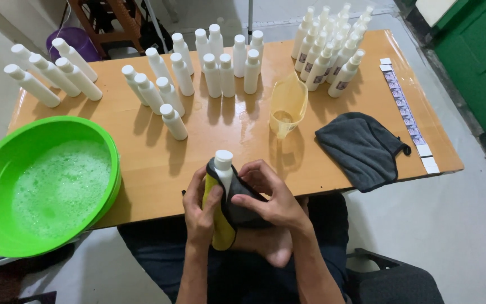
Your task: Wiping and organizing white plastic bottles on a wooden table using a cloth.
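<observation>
Here the white bottle (pixel 223 169) with its rounded white cap stands upright, long axis vertical, cap pointing up and slightly away from the person, held just below the near edge of the worktop (pixel 142 163). A yellow and dark grey cloth (pixel 226 217) wraps its body. The left hand (pixel 201 211) grips the wrapped bottle from the left; the right hand (pixel 271 197) closes over the cloth on the other side. On the worktop, plain white bottles (pixel 170 90) stand in clusters, and labelled bottles (pixel 333 50) crowd the far right corner. A strip of small labels (pixel 406 112) runs along the right edge, beside a folded grey cloth (pixel 361 146).
</observation>
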